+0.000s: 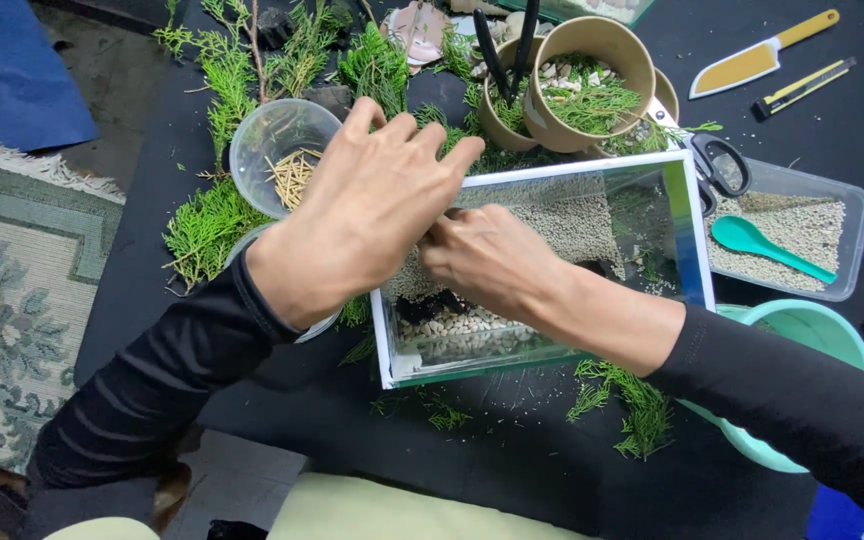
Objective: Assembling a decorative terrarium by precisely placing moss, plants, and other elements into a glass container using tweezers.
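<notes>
The left hand (367, 215) is hovering over the near-left corner of the glass tank (537, 270), fingers spread and loose, holding nothing. The right hand (487, 260) is reaching down inside the tank, just under the left fingertips; I cannot tell if its curled fingers are pinching anything. The tank is lying long-ways from the fingers out to the right, its open top facing up. White pebbles (452, 325), dark bits and grey gravel (572, 215) are already in. The green sprigs (212, 225), left of the fingers, are not yet planted.
</notes>
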